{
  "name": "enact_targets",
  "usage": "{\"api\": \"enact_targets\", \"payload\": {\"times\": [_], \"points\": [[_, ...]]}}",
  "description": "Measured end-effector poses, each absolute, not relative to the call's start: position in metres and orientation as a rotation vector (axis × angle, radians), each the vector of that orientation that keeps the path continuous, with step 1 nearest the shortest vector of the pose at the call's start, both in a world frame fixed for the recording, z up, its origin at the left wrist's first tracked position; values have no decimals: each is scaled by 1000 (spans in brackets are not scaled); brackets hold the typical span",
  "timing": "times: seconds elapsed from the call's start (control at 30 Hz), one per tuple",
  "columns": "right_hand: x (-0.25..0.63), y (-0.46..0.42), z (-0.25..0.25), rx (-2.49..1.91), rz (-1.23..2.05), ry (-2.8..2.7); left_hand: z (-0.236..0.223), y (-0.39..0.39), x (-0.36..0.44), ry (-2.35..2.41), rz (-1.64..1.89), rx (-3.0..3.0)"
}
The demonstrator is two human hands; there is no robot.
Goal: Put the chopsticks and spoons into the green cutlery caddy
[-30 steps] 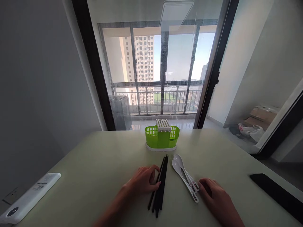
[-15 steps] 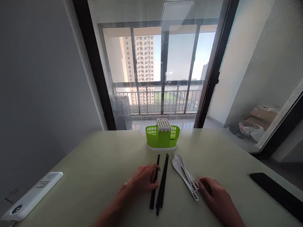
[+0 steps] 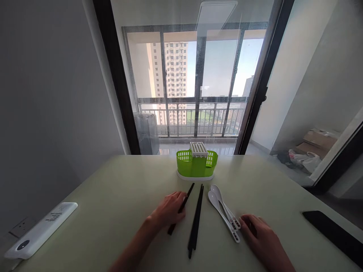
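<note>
My left hand (image 3: pixel 168 210) is closed in a pinch on a pair of black chopsticks (image 3: pixel 181 207) that slants toward the upper right, set apart from a bundle of black chopsticks (image 3: pixel 196 221) lying lengthwise on the pale table (image 3: pixel 113 204). Right of the bundle lie two white spoons (image 3: pixel 222 211), bowls away from me. My right hand (image 3: pixel 259 236) rests on the table with curled fingers at the spoon handles' near ends. A green cutlery holder (image 3: pixel 196 165) with a white slotted insert stands at the table's far edge.
A white remote-like device (image 3: pixel 39 234) lies at the table's left edge. A black flat object (image 3: pixel 331 234) lies at the right edge. Behind the table is a glass door onto a balcony; boxes and bags sit on the floor at the right.
My left hand has drawn a pair of chopsticks out of the bundle and moved it left, tilting it. The right hand has stayed by the spoon handles.
</note>
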State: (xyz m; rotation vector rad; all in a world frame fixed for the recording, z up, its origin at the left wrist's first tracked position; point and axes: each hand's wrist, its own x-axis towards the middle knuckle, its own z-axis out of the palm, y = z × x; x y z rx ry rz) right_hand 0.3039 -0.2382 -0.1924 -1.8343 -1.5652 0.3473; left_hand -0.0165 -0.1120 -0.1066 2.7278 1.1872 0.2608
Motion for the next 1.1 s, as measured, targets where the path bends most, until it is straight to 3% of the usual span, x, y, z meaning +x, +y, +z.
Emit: {"api": "enact_targets", "payload": {"times": [0.23,0.7,0.87,1.1], "points": [[305,-239,-194,-1852,369,-1552,-110,-85,-37,1540,151,2746],[309,-236,-188,-1872,352,-1455,-128,-91,-30,1587,106,2905],[299,-226,-165,-1780,252,-1509,-123,-97,-26,1542,112,2922],[255,-201,-119,-1592,366,-1742,-115,-103,-27,1478,192,2865]]}}
